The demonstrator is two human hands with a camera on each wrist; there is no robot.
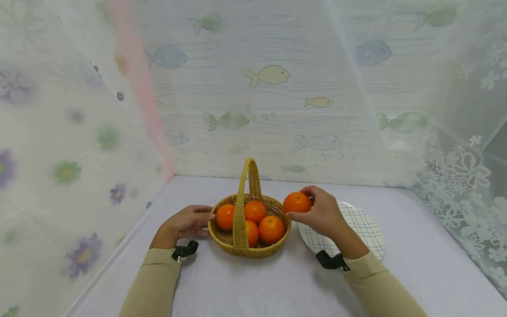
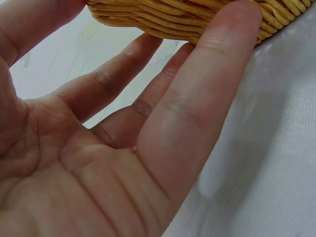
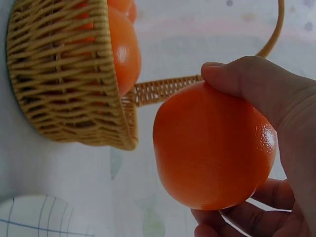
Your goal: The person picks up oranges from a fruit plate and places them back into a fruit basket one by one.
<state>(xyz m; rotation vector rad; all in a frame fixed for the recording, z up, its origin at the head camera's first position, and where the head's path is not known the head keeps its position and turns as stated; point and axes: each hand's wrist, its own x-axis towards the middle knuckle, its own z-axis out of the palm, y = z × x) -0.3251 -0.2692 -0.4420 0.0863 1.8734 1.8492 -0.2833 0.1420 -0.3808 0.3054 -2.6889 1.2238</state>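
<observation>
My right hand (image 1: 322, 212) holds an orange (image 1: 297, 202) between thumb and fingers, just above the right rim of a yellow wicker basket (image 1: 249, 252). In the right wrist view the held orange (image 3: 213, 148) is smooth and glossy, apart from the basket wall (image 3: 64, 74). Several more oranges (image 1: 271, 230) lie inside the basket, partly behind its upright handle (image 1: 240, 207). On the basket's left side rests my left hand (image 1: 188, 223). The left wrist view shows its fairly straight fingers (image 2: 197, 98) with tips against the woven wall (image 2: 153, 17).
Right of the basket, partly under my right hand and forearm, lies a white plate with a dark grid pattern (image 1: 362, 229). A white cloth (image 1: 253, 290) covers the table. Fish-printed curtain (image 1: 269, 88) hangs behind, with flowered sheets at both sides.
</observation>
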